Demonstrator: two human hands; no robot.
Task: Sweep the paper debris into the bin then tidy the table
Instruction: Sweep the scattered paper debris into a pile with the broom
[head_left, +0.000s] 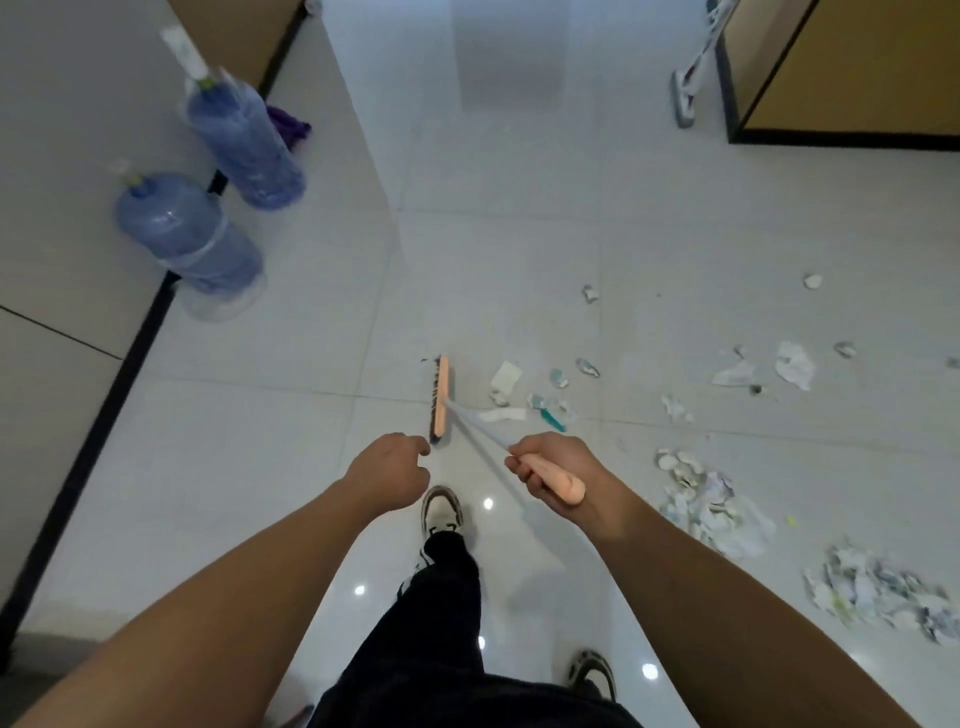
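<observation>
Right fingers: my right hand (545, 470) was curled tight round the peach grip of the broom (440, 397); the fingers wrapped it from above with the grip's end sticking out behind my palm, which I judged gave me leverage to drag the head sideways.
Left fingers: my left hand (392, 470) held nothing; its fingers were loosely curled inward, hovering just beside the near end of the broom head without touching it, I think ready to join the handle.
Broom: one, with its pale shaft slanting from my right hand down to the peach head; the head lay along the floor (519, 234) with its bristles facing left, just beside the nearest scraps.
Paper debris, near: a small cluster (524, 400) lay right of the broom head, roughly six or seven scraps, one of them teal; I could not count them exactly.
Paper debris, heaps: two gathered heaps sat toward the floor's right edge, the nearer heap (711, 504) beside my right forearm and the farther heap (883, 592) near the lower right corner; I judged they had been piled for one scoop.
Paper debris, loose: about eight stray bits (792, 364) were scattered well apart toward the right edge.
Bin: not in view, and neither was the table.
Water bottles: two blue water bottles (192, 234) stood against the left wall.
Mop: one mop (691, 78) leaned at the far right.
Feet: two shoes, one forward between my arms.
</observation>
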